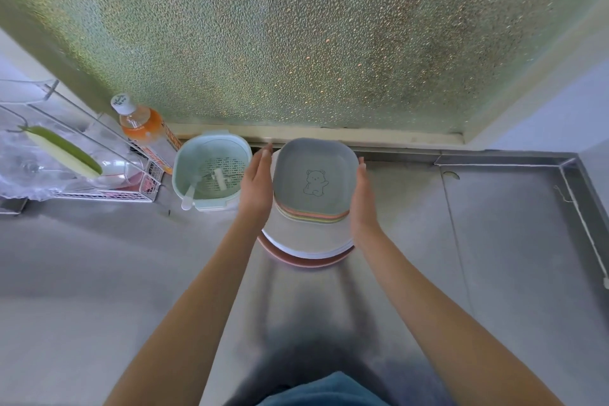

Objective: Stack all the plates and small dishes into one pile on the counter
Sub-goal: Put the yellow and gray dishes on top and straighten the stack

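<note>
A pile of dishes stands on the steel counter [494,257] near the window. Its top piece is a grey square small dish [314,175] with a bear drawing, resting on several thin coloured small dishes [313,216]. Under them lie white round plates [306,242] and a pink plate [303,261] at the bottom. My left hand [257,184] is flat and upright at the left side of the small dishes. On the right side, my right hand [362,198] stands the same way. Both palms face the pile, fingers straight, at or very near the dishes' edges.
A mint green colander basket [211,171] with a white spoon stands just left of my left hand. Behind it is an orange drink bottle [141,123]. A wire rack [99,175] with a sponge occupies the far left. The counter's raised rim [573,175] runs along the right.
</note>
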